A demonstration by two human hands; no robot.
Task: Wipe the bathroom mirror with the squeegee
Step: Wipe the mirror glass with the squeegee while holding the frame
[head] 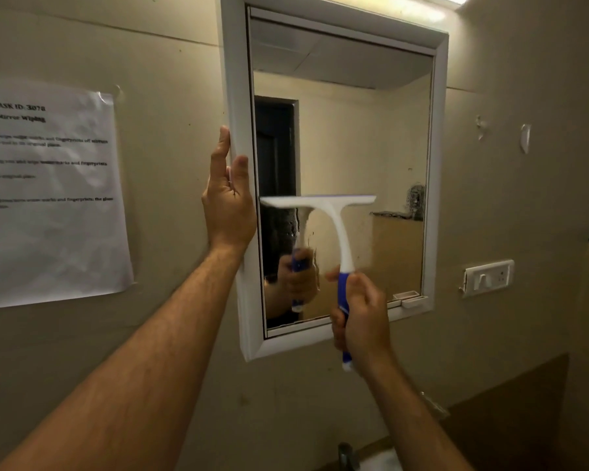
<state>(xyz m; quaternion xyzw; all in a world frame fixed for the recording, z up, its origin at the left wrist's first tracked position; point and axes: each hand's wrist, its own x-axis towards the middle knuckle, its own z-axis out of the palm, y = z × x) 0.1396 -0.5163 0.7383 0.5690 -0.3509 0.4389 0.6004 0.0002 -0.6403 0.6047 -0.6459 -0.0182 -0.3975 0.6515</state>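
- Head view, progress: we judge the wipe mid-course. The squeegee has its blade across the middle of the mirror; wet streaks show below the blade at left, and a smudge remains at the right edge, so glass is left to clear.
- Head view, grip: our right hand is closed around the blue handle; our left hand clasps the left side of the white frame.
- Head view, appearance: white head, curved neck.
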